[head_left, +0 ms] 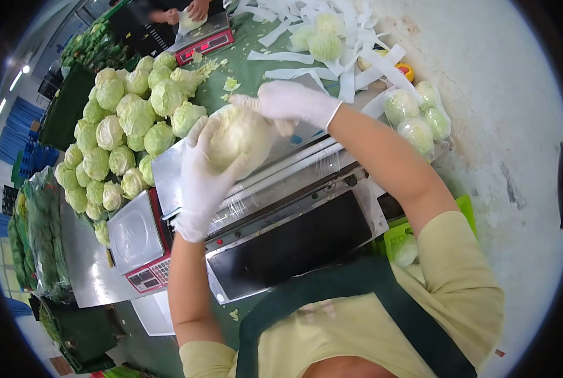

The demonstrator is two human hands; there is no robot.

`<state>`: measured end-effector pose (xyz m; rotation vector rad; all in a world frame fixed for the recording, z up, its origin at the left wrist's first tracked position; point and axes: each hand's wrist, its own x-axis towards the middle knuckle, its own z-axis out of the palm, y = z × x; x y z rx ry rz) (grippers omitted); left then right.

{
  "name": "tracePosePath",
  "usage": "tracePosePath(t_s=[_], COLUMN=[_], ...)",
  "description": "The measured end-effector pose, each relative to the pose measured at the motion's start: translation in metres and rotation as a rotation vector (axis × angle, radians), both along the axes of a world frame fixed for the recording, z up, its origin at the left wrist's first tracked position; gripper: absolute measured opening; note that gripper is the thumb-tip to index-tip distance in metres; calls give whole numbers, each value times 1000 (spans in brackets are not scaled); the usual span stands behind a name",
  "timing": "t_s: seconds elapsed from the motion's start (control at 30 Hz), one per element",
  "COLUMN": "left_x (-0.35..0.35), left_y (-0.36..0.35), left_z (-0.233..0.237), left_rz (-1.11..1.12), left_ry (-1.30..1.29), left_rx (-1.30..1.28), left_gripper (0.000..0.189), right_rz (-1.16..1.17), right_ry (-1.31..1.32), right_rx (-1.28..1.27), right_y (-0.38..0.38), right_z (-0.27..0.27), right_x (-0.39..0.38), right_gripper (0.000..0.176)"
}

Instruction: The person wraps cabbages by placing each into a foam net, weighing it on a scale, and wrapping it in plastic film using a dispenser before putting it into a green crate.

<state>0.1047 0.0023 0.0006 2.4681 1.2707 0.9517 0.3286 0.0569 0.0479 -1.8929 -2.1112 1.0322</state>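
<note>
A pale green cabbage (236,140) is held above the metal top of a film-wrapping machine (294,252). My left hand (203,179), in a white glove, wraps its near left side, fingers and thumb spread round the head. My right hand (297,104), also gloved, is closed at the cabbage's upper right, one finger stretched along its top and the others curled against its side. Clear film (247,198) with a glossy sheen lies just below the cabbage, over the machine's roller. Whether film also covers the cabbage is hard to tell.
Piled cabbages (124,120) fill the left side, beside a red-edged scale (133,236). White foam strips (357,38) and wrapped cabbages (417,116) lie at the right. Another person's hands (196,9) work by a second scale (206,43). A green crate (398,239) stands near my right elbow.
</note>
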Motion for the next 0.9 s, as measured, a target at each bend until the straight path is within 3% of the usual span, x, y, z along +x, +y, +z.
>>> tracePosePath(t_s=[0.03,0.13,0.27,0.3,0.4,0.43,0.57,0.77,0.9], left_x=[-7,-31,-25,-24,-24,-30,-20,-7,-7], left_y=[13,33,39,33,19,17,22,15,24], left_z=[-5,12,36,39,26,10,-16,-11,-21], left_rz=[-108,-328,-217,-93,368,215,86,-55,21], left_ry=[-126,-157,158,171,-72,-213,-467,-584,-453], left_rx=[-105,-374,3,87,-564,-594,-576,-655,-596], left_gripper=[70,75,74,67,53,62,81,80,80], right_rz=[6,8,277,197,52,45,-20,-55,-86], right_ry=[-47,-125,354,342,147,167,347,460,402], right_rx=[9,546,384,228,25,5,-55,-5,62], right_y=[3,15,37,40,10,6,-12,-28,-16], right_z=[5,-1,-69,-64,-23,-19,-19,-24,-39], right_x=[1,1,-6,-5,-9,-11,-21,-4,0], right_gripper=[80,80,68,73,73,71,63,59,61])
